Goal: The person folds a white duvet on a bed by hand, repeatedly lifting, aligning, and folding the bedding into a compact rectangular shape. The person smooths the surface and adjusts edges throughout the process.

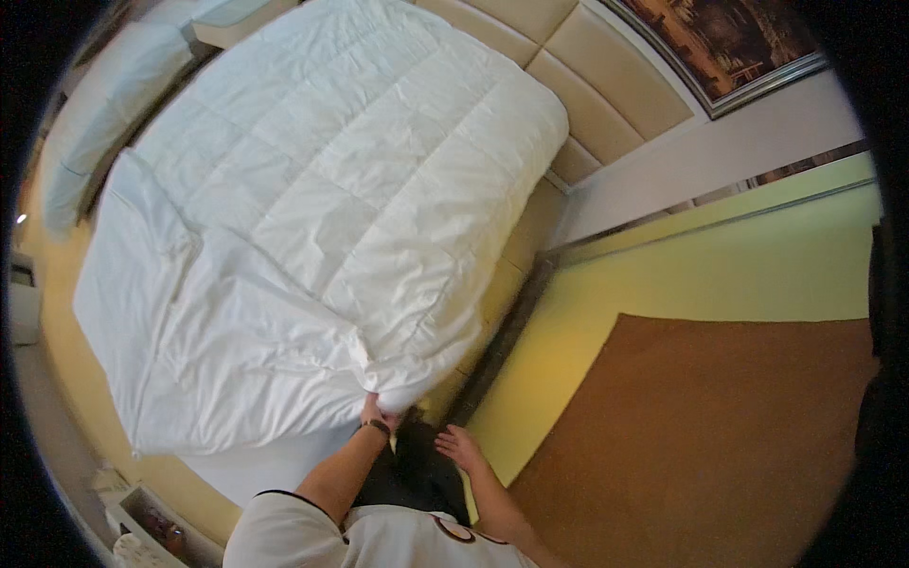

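Note:
A white quilted duvet [369, 163] covers most of the bed, and a white fabric cover [241, 355] lies rumpled over its near left end. My left hand [376, 413], with a dark band at the wrist, grips the gathered edge where the cover and duvet meet at the bed's near corner. Part of its fingers is hidden by the cloth. To the right of the bed, my right hand [458, 447] is held in the air with its fingers apart and nothing in it. Below the cover, a smooth white sheet [256, 465] shows on the bed.
A second bed with white bedding [106, 121] stands at the upper left. A padded beige headboard [596, 78] and a framed picture [738, 42] are at the upper right. A brown carpet [696, 440] lies at the right. An open-topped box [160, 525] sits lower left.

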`<act>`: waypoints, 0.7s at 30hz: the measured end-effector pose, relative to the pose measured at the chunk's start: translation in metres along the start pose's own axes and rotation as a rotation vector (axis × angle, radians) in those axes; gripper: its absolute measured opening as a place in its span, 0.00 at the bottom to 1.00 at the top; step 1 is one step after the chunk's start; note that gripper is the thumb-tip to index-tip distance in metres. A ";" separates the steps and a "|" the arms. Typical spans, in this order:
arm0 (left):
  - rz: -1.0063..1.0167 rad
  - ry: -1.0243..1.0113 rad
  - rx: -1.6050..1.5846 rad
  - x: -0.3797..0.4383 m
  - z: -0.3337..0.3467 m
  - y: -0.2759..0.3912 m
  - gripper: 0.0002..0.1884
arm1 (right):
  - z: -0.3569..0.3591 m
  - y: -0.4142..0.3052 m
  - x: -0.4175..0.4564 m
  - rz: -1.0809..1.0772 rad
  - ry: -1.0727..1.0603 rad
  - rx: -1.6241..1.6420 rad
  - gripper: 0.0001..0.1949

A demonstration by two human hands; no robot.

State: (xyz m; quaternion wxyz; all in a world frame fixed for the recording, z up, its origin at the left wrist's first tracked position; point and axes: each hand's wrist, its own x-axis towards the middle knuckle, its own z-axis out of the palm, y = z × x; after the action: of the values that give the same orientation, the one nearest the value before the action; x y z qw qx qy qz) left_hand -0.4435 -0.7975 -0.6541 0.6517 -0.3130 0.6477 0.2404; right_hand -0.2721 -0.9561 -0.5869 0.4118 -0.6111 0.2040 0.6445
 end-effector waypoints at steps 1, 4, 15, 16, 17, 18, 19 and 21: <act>-0.014 -0.041 0.038 -0.010 0.003 0.007 0.17 | 0.007 -0.016 0.010 0.005 -0.016 0.100 0.33; 0.063 -0.316 -0.058 -0.063 0.019 0.005 0.17 | 0.016 -0.077 0.042 0.024 -0.088 0.379 0.44; 0.205 -0.484 -0.329 -0.108 0.012 -0.005 0.13 | 0.057 -0.343 0.166 -0.130 -0.250 0.353 0.32; 0.234 -0.459 -0.332 -0.123 0.025 -0.012 0.13 | 0.054 -0.366 0.183 -0.146 -0.165 0.346 0.29; 0.254 -0.442 -0.333 -0.138 0.040 -0.012 0.13 | 0.048 -0.391 0.204 -0.165 -0.081 0.341 0.25; 0.260 -0.442 -0.331 -0.142 0.038 -0.017 0.13 | 0.048 -0.400 0.206 -0.195 -0.182 0.339 0.24; 0.265 -0.445 -0.324 -0.145 0.035 -0.019 0.13 | 0.050 -0.409 0.209 -0.226 -0.284 0.343 0.22; 0.253 -0.423 -0.327 -0.144 0.027 -0.020 0.13 | 0.053 -0.417 0.214 -0.216 -0.229 0.298 0.23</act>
State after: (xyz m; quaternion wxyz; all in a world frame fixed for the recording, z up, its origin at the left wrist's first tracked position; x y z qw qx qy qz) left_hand -0.4170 -0.7790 -0.5102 0.6781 -0.2733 0.4840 0.4809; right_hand 0.0391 -0.6145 -0.6825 0.5847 -0.4848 0.1821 0.6245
